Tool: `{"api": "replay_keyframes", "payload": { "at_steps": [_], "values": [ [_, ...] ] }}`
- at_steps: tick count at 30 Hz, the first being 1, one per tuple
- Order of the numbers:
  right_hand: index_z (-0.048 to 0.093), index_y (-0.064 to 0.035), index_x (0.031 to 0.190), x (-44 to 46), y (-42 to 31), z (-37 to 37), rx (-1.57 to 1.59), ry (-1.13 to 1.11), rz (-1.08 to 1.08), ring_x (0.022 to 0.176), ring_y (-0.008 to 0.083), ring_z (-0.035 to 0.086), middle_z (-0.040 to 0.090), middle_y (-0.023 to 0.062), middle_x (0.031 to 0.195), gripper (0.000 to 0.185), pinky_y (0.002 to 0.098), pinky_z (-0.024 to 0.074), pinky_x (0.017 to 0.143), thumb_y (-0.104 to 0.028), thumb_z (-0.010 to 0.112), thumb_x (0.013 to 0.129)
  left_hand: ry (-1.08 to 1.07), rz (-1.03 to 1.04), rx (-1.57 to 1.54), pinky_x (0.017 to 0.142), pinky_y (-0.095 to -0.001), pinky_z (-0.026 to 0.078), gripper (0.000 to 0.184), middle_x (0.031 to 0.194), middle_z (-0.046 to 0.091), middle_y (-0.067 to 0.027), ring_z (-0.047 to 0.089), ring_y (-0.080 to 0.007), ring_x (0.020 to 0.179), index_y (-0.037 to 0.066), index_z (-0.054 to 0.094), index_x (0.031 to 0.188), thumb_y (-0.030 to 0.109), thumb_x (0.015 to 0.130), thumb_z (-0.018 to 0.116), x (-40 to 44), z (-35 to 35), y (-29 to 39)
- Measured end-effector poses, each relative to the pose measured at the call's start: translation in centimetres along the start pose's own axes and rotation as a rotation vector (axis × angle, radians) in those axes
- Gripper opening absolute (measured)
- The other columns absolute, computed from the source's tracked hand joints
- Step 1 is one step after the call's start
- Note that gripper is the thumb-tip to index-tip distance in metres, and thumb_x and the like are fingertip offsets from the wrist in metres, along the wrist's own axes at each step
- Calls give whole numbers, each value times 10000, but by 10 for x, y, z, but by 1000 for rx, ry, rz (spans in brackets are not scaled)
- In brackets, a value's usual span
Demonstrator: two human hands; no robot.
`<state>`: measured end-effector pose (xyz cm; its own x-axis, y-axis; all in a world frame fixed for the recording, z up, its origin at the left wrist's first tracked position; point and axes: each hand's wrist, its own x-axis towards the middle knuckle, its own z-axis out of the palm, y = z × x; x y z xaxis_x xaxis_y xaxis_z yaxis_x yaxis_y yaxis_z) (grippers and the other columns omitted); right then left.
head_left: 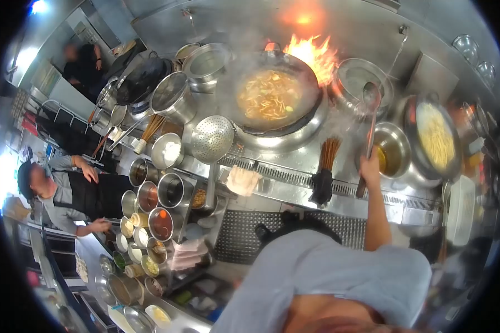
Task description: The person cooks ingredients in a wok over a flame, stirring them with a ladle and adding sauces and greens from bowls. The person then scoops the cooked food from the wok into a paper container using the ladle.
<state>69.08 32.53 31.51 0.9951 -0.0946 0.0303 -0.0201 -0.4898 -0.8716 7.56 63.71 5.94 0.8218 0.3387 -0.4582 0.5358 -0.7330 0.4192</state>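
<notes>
My right hand [370,169] is wrapped round the handle of a long ladle [372,119]. The ladle's bowl is up at the rim of a large metal pot [347,69], beside the flames. Close to my right hand stands a steel pot of yellowish liquid [393,145]. Left of it, a wok [310,114] full of steaming noodles in broth [269,99] sits on a burner with tall flames [314,55] behind it. Further right, a second wok [410,119] holds pale noodles [436,139] in whitish liquid. My left hand does not show.
A bundled bamboo brush [330,152] and a folded cloth [243,181] lie along the stove's front edge. A perforated strainer [212,139] rests left of them. Several ingredient pots, such as one of red sauce [161,223], line the left counter. A co-worker [89,191] stands beyond them.
</notes>
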Motion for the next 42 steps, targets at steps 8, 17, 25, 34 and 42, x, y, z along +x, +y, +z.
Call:
{"api": "replay_keyframes", "payload": {
  "at_steps": [8,17,25,34,42],
  "values": [
    [234,-58,1467,-70,26,4,-501,-140,39,937,456,611,617,303,1039,716,516,474,798,-101,539,821,-35,-148,-98,803,-436,516,443,1214,577,-280,645,-352,928,27,583,1224,335,905,573,60,-64,-28],
    [455,-18,1346,-16,50,55,-970,-613,-291,1068,443,576,609,271,1135,566,471,469,920,-214,599,835,605,-659,-823,884,-368,479,473,1043,682,-197,638,-295,1019,-27,627,1126,383,894,584,25,-159,78],
    [414,1,1400,-164,-276,125,294,-1808,-675,1170,211,553,545,163,1299,555,339,519,857,3,569,867,88,-911,-705,731,-427,515,265,921,676,-174,652,-330,823,80,667,973,272,828,558,-91,180,146],
    [612,-133,1237,-284,-27,270,-673,-2015,-699,1272,313,450,501,195,1329,441,400,373,1048,-417,597,899,725,-772,-384,733,-429,503,210,854,645,-133,621,-317,832,66,651,949,83,750,585,-141,226,197],
    [693,-22,931,-408,-66,331,-907,-1836,-1013,864,331,672,670,215,860,387,435,512,812,-385,564,895,400,-1086,-555,804,-412,495,222,950,656,-175,624,-332,960,32,631,1031,136,843,576,-131,153,26]
  ]
}}
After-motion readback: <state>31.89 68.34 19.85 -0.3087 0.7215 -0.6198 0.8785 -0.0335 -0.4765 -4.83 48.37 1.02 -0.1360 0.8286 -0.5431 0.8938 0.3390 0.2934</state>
